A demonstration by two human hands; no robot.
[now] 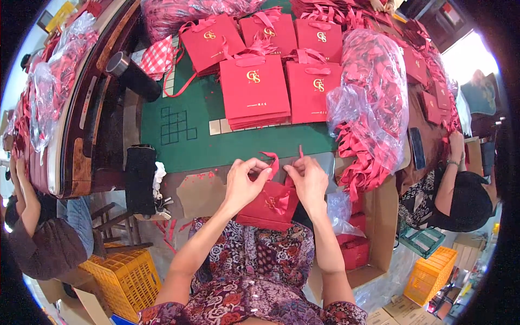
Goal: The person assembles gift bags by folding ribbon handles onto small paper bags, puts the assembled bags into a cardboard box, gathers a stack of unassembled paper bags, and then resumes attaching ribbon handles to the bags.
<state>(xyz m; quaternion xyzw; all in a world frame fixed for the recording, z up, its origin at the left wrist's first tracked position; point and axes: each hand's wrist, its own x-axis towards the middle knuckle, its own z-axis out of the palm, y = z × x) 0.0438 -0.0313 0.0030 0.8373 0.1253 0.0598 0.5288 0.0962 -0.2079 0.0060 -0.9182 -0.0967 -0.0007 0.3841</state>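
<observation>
A red ribbon [274,162] is pinched between thumb and fingers of the left hand [246,182], and a ribbon end [301,150] is gripped by the fingertips of the right hand [310,183]. The small red bag [267,211] is positioned over the lap [254,252], nearer than the green mat [216,151]. Stacked red bags [254,95] are laid far, with a plastic-wrapped bundle [374,92] placed right.
</observation>
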